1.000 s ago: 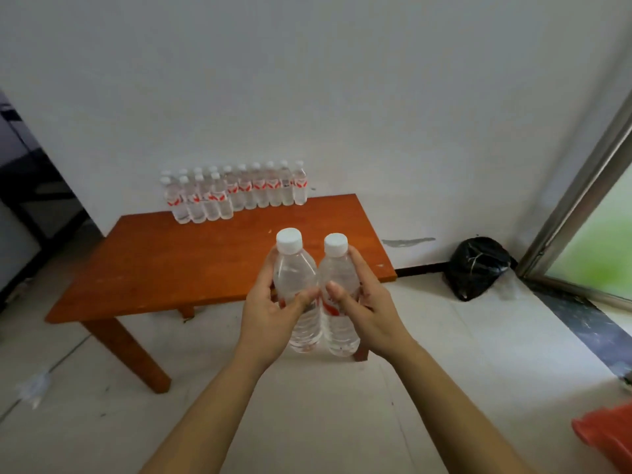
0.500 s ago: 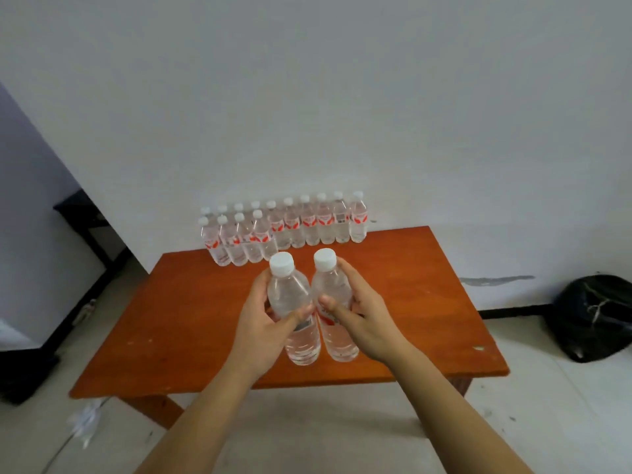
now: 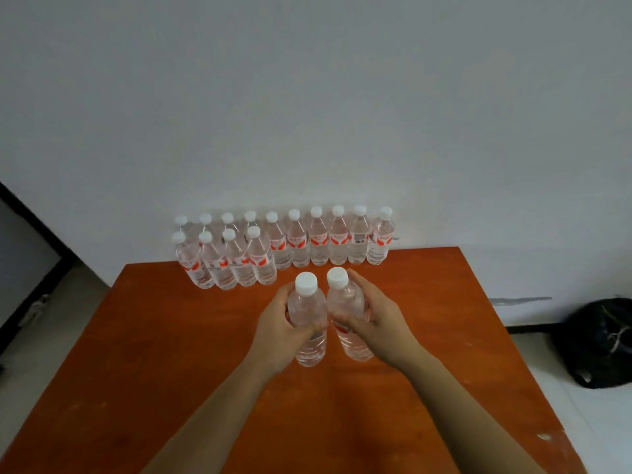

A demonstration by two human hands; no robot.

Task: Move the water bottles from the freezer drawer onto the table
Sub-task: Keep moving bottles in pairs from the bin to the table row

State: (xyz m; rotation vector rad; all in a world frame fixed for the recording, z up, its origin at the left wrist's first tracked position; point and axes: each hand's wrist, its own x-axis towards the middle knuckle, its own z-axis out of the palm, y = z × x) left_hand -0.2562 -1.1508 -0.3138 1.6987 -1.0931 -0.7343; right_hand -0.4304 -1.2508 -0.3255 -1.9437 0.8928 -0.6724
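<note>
Bottle rows at table's far edge — against wall, bag on floor, right.

Plain white wall fills most of view, lit dim & even. Orange-brown wood desk set against it. Pale tiled floor w/ black bag on R; dark doorway on L.

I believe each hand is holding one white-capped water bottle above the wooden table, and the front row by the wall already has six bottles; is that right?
Not quite: the head view shows the front row has four bottles, not six. The rest holds: the left hand and right hand each hold one white-capped bottle above the wooden table.
</note>
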